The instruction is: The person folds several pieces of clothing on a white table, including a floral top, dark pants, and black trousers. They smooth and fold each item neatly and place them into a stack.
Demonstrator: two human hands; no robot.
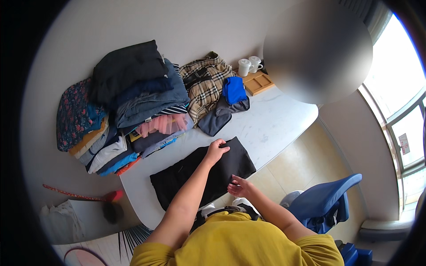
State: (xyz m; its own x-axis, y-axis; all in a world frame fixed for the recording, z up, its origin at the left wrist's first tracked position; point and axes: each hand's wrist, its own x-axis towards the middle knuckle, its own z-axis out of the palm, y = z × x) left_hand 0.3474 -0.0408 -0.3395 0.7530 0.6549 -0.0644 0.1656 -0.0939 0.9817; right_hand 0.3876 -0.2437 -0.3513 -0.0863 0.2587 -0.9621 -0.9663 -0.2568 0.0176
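Note:
A folded black garment (199, 173) lies flat on the white table (276, 133), close to its near edge. My left hand (218, 151) is over the garment's upper part, thumb and fingers curled near its far edge; whether it pinches the cloth cannot be told. Lower right, my right hand (239, 187) is at the near edge of the garment, fingers loosely bent, and its hold on the cloth is unclear. Beyond the garment lie a grey cloth (214, 123) and a folded blue cloth (234, 90).
Tall stacks of folded clothes (143, 83) stand at the table's left. A plaid garment (203, 86), a wooden tray (258, 82) and white lidded mugs (244, 67) are along the wall. A blue chair (326, 199) stands right of the table.

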